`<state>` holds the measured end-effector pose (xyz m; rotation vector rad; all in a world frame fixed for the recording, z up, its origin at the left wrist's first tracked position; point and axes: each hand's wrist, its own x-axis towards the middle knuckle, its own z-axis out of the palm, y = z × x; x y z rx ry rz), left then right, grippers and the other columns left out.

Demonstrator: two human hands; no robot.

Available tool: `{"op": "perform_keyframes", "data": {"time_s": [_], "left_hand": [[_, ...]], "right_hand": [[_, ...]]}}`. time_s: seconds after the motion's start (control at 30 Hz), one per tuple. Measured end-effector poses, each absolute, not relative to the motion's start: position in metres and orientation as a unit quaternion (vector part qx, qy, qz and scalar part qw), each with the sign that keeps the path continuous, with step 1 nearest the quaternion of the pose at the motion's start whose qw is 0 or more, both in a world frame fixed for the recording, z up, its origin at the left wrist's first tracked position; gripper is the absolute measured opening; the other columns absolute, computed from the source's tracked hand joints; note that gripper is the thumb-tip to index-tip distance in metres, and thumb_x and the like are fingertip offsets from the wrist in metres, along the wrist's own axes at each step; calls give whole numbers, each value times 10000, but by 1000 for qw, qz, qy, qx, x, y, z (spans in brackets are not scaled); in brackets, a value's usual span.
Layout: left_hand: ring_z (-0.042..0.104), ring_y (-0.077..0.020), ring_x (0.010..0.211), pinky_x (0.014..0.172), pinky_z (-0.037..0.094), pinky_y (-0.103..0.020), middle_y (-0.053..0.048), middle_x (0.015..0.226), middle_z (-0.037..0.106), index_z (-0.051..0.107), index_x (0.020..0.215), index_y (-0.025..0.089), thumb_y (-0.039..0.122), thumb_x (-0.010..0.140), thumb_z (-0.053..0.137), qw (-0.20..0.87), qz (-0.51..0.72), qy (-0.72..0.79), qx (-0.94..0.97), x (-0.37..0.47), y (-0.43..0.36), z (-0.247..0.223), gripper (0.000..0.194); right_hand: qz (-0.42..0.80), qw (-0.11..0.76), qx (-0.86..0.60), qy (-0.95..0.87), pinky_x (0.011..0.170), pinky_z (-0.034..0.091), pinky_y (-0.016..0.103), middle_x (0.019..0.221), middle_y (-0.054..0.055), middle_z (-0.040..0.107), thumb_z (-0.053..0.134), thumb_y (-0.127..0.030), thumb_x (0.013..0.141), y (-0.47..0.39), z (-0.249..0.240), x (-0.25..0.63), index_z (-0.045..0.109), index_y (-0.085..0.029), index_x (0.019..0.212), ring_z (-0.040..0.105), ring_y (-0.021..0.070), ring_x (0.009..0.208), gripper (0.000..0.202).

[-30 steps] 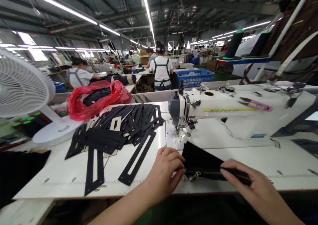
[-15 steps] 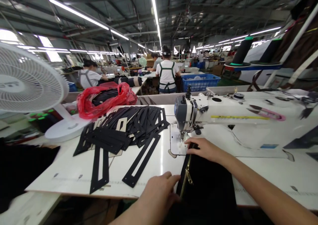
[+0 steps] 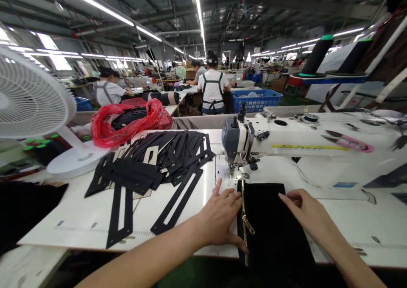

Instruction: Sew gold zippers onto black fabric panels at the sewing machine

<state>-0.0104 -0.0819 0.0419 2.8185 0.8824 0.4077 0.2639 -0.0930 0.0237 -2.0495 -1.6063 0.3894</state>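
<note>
A black fabric piece (image 3: 273,224) lies flat in front of the sewing machine (image 3: 237,146), its upper edge just below the presser foot. Along its left side runs a gold-toothed zipper (image 3: 243,207) with a gold zipper pull (image 3: 248,225). My left hand (image 3: 222,216) is open, fingers spread, resting over the fabric's left edge beside the zipper. My right hand (image 3: 302,207) has its fingers closed at the fabric's upper right corner, thumb on the edge; some fingertips are hidden.
Slotted black strips (image 3: 178,199) are heaped on the white table left of the machine. Behind them sit a red plastic bag (image 3: 130,123) and a white fan (image 3: 32,97). Pink-handled thread snips (image 3: 349,142) rest on the machine arm. People work at tables beyond, near a blue crate (image 3: 256,101).
My right hand has moved from beside the presser foot to the fabric's upper right corner. My left hand has moved up and spread out. The fabric's upper edge and zipper end now show.
</note>
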Motion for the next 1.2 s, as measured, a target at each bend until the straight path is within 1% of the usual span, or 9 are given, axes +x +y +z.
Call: {"op": "perform_keyframes", "data": {"time_s": [0.1,0.3,0.5,0.57,0.7,0.8,0.93,1.03,1.2], "left_hand": [[375,-351,1249,1101,-2,-560,-194,1298,473,359,1329,77,812,576,529,58,129,324,935,-7,-85,43,1066],[123,-392,1354,1090,15,-565,-221,1465,184,174,1408,42,837,609,445,73,53,318,944,-7,-76,47,1160],[93,-435,1342,1072,-29,-585,-238,1462,164,161,1408,11,851,595,421,67,19,342,937,0,-79,50,1198],[65,-437,1344,1071,-40,-584,-238,1467,144,154,1410,7,851,601,412,75,15,345,936,0,-79,49,1198],[40,-432,1347,1073,-49,-577,-233,1475,104,126,1415,9,860,595,398,86,19,347,934,-2,-77,46,1212],[51,-438,1345,1071,-48,-580,-231,1476,107,130,1414,12,869,584,386,86,20,352,932,-2,-77,43,1220],[51,-438,1346,1068,-27,-590,-225,1481,99,138,1414,29,867,586,386,84,22,353,932,-2,-79,41,1204],[57,-446,1343,1060,-8,-606,-234,1477,110,151,1409,27,865,575,409,83,25,355,931,-1,-79,39,1210],[83,-465,1333,1042,24,-633,-247,1472,117,173,1398,25,861,546,452,79,26,353,932,-1,-77,36,1225]], "right_hand": [[148,294,-755,-567,674,490,336,806,111,670,523,-548,708,-72,27,258,541,-163,877,642,230,724,420],[97,283,-744,-597,569,407,305,635,46,617,461,-477,816,-68,32,249,549,-198,764,595,216,609,297],[-93,41,-780,-617,461,248,273,553,54,598,330,-333,936,-78,29,235,535,-165,980,603,244,543,269],[-108,33,-776,-620,449,259,271,559,56,609,342,-363,937,-84,30,231,524,-140,1021,610,248,543,300],[-178,87,-744,-638,440,319,287,794,104,682,374,-431,921,-116,23,231,414,-102,1254,618,248,577,470],[-210,95,-707,-668,412,308,278,888,71,684,351,-343,939,-136,16,237,409,-166,1299,600,206,553,405],[-251,65,-661,-704,495,364,334,819,112,628,354,-283,924,-138,28,234,528,-112,1197,566,244,628,366],[-183,146,-576,-783,685,403,398,946,139,580,401,-286,898,-137,40,210,609,-140,1000,536,271,840,274],[-10,182,-548,-816,614,390,345,726,53,529,539,-284,808,-149,36,169,506,-191,690,500,198,687,154]]}}
